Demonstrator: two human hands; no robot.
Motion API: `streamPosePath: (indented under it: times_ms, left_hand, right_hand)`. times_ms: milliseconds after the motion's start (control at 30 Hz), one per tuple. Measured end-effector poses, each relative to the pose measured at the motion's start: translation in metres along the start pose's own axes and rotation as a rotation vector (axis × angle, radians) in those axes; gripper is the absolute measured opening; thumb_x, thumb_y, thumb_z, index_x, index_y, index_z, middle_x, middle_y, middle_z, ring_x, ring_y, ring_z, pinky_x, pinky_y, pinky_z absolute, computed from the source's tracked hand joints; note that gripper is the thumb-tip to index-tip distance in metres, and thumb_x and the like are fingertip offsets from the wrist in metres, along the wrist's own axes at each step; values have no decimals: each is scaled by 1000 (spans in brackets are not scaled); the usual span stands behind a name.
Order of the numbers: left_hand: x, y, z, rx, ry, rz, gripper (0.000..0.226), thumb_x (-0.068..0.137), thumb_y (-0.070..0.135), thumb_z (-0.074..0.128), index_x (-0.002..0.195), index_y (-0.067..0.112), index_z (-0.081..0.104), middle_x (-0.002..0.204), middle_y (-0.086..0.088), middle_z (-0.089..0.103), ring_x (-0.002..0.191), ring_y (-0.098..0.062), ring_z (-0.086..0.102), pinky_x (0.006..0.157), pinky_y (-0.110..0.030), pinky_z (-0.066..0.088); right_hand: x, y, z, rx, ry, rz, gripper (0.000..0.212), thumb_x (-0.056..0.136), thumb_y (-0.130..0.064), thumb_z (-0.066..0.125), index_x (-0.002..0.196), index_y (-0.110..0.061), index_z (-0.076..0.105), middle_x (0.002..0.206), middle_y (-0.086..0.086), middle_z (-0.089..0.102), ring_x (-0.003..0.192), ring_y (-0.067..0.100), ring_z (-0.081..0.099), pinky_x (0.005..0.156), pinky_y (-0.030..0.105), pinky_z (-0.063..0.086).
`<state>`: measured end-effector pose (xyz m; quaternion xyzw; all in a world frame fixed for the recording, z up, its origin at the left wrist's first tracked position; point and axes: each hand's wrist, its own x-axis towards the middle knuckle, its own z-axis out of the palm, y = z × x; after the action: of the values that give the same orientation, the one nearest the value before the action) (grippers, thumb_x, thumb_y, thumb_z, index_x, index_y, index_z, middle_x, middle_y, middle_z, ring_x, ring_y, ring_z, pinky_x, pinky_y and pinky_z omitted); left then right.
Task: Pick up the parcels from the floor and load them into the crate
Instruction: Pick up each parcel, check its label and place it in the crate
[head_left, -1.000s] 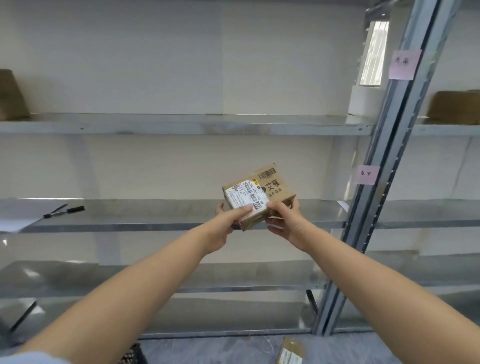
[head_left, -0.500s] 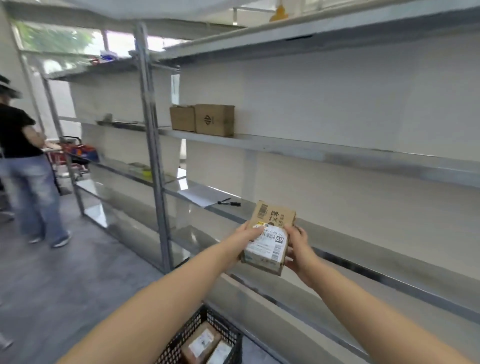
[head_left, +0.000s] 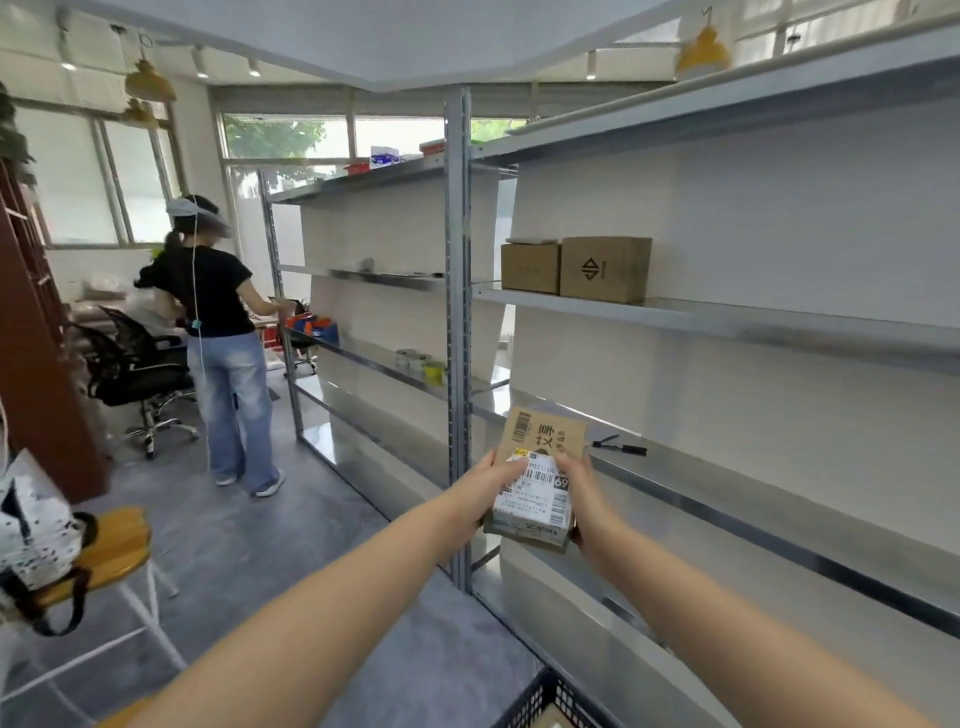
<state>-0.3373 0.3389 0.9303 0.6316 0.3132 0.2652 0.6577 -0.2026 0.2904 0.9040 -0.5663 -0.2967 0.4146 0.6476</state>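
Both hands hold a small brown cardboard parcel (head_left: 537, 491) with a white printed shipping label, raised in the air at arm's length. The left hand (head_left: 480, 493) grips its left edge, thumb laid over the label. The right hand (head_left: 584, 499) grips its right edge, fingers curled behind the box. The parcel stands nearly upright, label side facing the camera.

Well below the hands, at the bottom edge of the view, shows one corner of a black plastic mesh crate (head_left: 540, 701). Just beyond the right hand runs a grey metal shelf rack (head_left: 460, 332). A black marker pen (head_left: 621, 448) lies on the shelf near that hand. Higher up, above the hands, two brown cardboard boxes (head_left: 576, 267) stand side by side, touching. Far to the left of the left hand, a person in a black shirt and blue jeans (head_left: 221, 332) stands facing away. Nearer on that side is a round wooden stool (head_left: 111, 545).
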Motion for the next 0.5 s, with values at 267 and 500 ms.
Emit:
streamPosePath:
  times_ms: [267, 500]
  left_hand:
    - [67, -38, -66, -14, -48, -63, 36, 99, 25, 45, 134, 26, 44, 121, -5, 66, 108, -22, 64, 81, -32, 54]
    - [151, -87, -51, 13, -76, -198, 46, 94, 23, 55, 136, 17, 38, 114, -5, 66, 97, -21, 65, 76, -35, 55]
  right_hand:
    - [70, 52, 42, -65, 133, 74, 74, 56, -67, 56, 128, -50, 43, 132, 7, 52, 105, 30, 64, 79, 48, 58]
    - [133, 97, -2, -63, 210, 177, 64, 76, -54, 56, 136, -36, 41, 126, 12, 59, 95, 30, 70, 58, 29, 55]
